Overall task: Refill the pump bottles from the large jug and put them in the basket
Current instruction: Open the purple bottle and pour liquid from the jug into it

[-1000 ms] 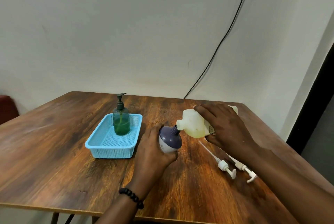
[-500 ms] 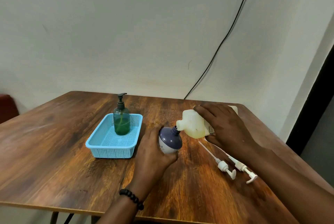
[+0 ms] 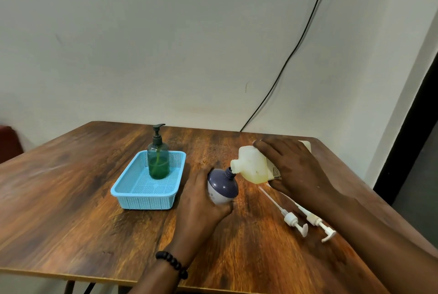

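My left hand (image 3: 201, 201) grips a round purple and white bottle (image 3: 222, 186), tilted with its open neck toward the right. My right hand (image 3: 291, 165) holds the large pale jug (image 3: 252, 167) tipped over on its side, its spout right at the bottle's neck. Yellowish liquid sits low in the jug. A green pump bottle (image 3: 158, 158) stands upright inside the light blue basket (image 3: 132, 196) to the left.
Two loose white pump heads (image 3: 295, 220) (image 3: 318, 222) with long tubes lie on the wooden table (image 3: 71, 199) under my right forearm. A black cable runs down the wall behind. The table's right edge is close to the jug.
Nothing has visibly moved; the jug stays tipped at the bottle's neck and both hands hold still.
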